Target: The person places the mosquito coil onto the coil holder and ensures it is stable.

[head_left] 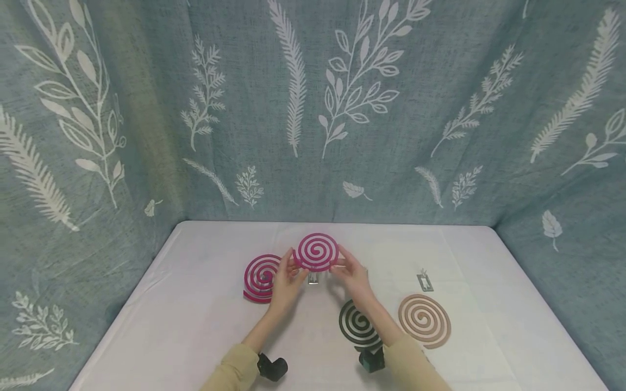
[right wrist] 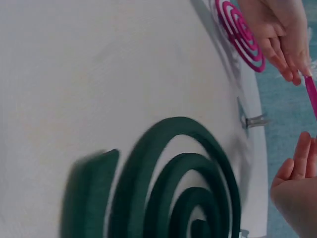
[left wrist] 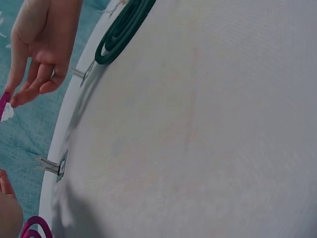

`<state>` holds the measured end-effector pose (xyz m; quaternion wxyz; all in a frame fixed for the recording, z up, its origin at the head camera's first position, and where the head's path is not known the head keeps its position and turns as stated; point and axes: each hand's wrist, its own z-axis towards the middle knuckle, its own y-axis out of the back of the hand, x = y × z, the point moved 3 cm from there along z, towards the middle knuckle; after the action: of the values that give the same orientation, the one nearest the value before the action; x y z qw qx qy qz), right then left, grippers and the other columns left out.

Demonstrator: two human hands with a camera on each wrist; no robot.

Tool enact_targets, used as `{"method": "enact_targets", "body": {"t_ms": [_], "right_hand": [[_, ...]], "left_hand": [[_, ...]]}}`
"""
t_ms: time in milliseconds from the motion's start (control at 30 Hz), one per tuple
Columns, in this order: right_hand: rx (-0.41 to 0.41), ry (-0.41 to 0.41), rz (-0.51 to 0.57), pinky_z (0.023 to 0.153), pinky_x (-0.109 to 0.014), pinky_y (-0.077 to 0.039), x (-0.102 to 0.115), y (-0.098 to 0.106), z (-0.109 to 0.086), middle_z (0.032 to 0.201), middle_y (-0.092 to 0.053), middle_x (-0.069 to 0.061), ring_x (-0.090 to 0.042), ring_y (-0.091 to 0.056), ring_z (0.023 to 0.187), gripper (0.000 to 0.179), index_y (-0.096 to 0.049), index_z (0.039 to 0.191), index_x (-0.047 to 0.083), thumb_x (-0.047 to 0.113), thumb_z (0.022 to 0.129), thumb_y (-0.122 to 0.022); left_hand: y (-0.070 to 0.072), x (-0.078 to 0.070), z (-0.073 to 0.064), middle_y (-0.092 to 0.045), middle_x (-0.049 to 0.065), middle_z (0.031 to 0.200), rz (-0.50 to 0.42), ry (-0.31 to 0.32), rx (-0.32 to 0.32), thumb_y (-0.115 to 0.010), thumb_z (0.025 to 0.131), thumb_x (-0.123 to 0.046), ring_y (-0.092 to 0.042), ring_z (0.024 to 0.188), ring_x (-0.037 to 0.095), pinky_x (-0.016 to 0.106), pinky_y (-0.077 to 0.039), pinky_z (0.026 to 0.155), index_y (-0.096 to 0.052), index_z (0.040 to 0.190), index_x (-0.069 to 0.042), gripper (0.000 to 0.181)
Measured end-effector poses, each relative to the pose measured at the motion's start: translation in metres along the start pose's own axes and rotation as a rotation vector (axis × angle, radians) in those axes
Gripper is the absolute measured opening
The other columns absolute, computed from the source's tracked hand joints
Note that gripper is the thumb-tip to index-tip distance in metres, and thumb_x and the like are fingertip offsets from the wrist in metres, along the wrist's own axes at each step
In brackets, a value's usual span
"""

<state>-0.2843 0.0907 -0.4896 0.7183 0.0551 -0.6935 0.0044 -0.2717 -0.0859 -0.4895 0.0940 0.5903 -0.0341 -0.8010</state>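
Note:
Both hands hold up one pink mosquito coil [head_left: 317, 251] above the far part of the table, its flat spiral face turned toward the head camera. My left hand [head_left: 285, 285] pinches its left edge, and my right hand [head_left: 354, 278] pinches the right edge. Just below the coil, a small metal coil stand [head_left: 313, 278] sits on the cloth. A second pink coil [head_left: 259, 278] is left of my left hand, partly hidden by it. The right wrist view shows the held coil [right wrist: 310, 91] only as a thin edge between the fingers.
A dark green coil [head_left: 353, 326] is under my right forearm, with a tan coil [head_left: 424, 321] to its right. Another metal stand [head_left: 424, 281] lies beyond the tan coil. The white table [head_left: 205, 304] meets a blue-green leaf-patterned curtain [head_left: 313, 184] at the back and sides.

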Motion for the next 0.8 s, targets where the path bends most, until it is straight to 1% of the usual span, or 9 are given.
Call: {"method": "enact_targets", "body": {"t_ms": [133,233,333,433,500,567,600,700,800], "right_hand": [[0.006,-0.007,-0.004,0.092,-0.043,-0.049,-0.005,0.0,0.0,0.121,-0.061,-0.02,-0.032,-0.06,0.111,0.062,-0.034,0.147,0.013,0.01,0.091,-0.059],[0.011,-0.02,-0.025,0.086,-0.04,-0.052,-0.01,-0.001,0.0,0.122,-0.06,-0.02,-0.031,-0.06,0.11,0.061,-0.034,0.147,0.014,0.011,0.092,-0.059],[0.018,-0.026,-0.035,0.084,-0.037,-0.053,-0.014,0.0,0.0,0.121,-0.059,-0.021,-0.032,-0.06,0.109,0.06,-0.034,0.147,0.012,0.011,0.092,-0.059],[0.027,-0.027,-0.037,0.085,-0.036,-0.053,-0.017,0.0,0.0,0.121,-0.059,-0.022,-0.033,-0.06,0.108,0.06,-0.033,0.147,0.01,0.009,0.092,-0.058],[0.031,-0.025,-0.03,0.088,-0.037,-0.053,-0.019,0.0,0.001,0.12,-0.059,-0.023,-0.033,-0.06,0.108,0.06,-0.033,0.147,0.009,0.007,0.092,-0.057],[0.034,-0.028,-0.026,0.091,-0.038,-0.052,-0.021,0.0,0.001,0.12,-0.059,-0.024,-0.033,-0.06,0.108,0.059,-0.034,0.146,0.008,0.006,0.092,-0.057],[0.039,-0.026,-0.026,0.092,-0.039,-0.051,-0.022,-0.001,0.001,0.12,-0.059,-0.024,-0.032,-0.06,0.108,0.059,-0.033,0.146,0.007,0.006,0.092,-0.057],[0.051,-0.033,-0.028,0.095,-0.04,-0.05,-0.023,-0.001,0.002,0.121,-0.058,-0.025,-0.031,-0.06,0.108,0.059,-0.033,0.146,0.006,0.006,0.093,-0.057],[0.063,-0.036,-0.037,0.096,-0.041,-0.049,-0.023,-0.001,0.003,0.122,-0.058,-0.025,-0.031,-0.06,0.108,0.059,-0.032,0.147,0.006,0.008,0.093,-0.057]], "left_hand": [[-0.006,0.005,-0.002,-0.052,0.025,0.113,-0.017,0.056,0.006,-0.06,0.089,0.0,-0.053,0.11,0.037,0.045,-0.044,0.1,-0.027,0.144,0.003,0.065],[-0.009,0.008,-0.005,-0.052,0.024,0.112,-0.022,0.074,0.01,-0.057,0.09,0.001,-0.053,0.108,0.036,0.042,-0.045,0.099,-0.023,0.145,0.003,0.066],[-0.012,0.011,-0.008,-0.051,0.024,0.112,-0.017,0.104,0.021,-0.055,0.091,0.001,-0.054,0.107,0.035,0.038,-0.048,0.096,-0.02,0.146,0.001,0.066],[-0.014,0.014,-0.012,-0.049,0.022,0.113,-0.006,0.149,0.038,-0.053,0.093,-0.002,-0.053,0.108,0.032,0.037,-0.049,0.095,-0.016,0.148,-0.002,0.066],[-0.016,0.015,-0.014,-0.048,0.022,0.113,-0.007,0.164,0.044,-0.052,0.094,-0.003,-0.053,0.108,0.032,0.038,-0.049,0.094,-0.014,0.148,-0.003,0.067],[-0.017,0.016,-0.015,-0.048,0.021,0.113,-0.009,0.185,0.05,-0.051,0.095,-0.004,-0.052,0.108,0.031,0.037,-0.049,0.094,-0.012,0.149,-0.004,0.067],[-0.017,0.017,-0.015,-0.047,0.021,0.112,-0.012,0.186,0.053,-0.05,0.095,-0.004,-0.052,0.107,0.03,0.036,-0.049,0.093,-0.011,0.149,-0.004,0.067],[-0.018,0.018,-0.016,-0.047,0.02,0.112,-0.014,0.211,0.061,-0.049,0.095,-0.004,-0.05,0.104,0.027,0.028,-0.048,0.087,-0.009,0.149,-0.005,0.067],[-0.018,0.016,-0.018,-0.047,0.02,0.111,-0.009,0.216,0.067,-0.048,0.096,-0.003,-0.048,0.102,0.024,0.019,-0.044,0.08,-0.008,0.148,-0.004,0.066]]}}
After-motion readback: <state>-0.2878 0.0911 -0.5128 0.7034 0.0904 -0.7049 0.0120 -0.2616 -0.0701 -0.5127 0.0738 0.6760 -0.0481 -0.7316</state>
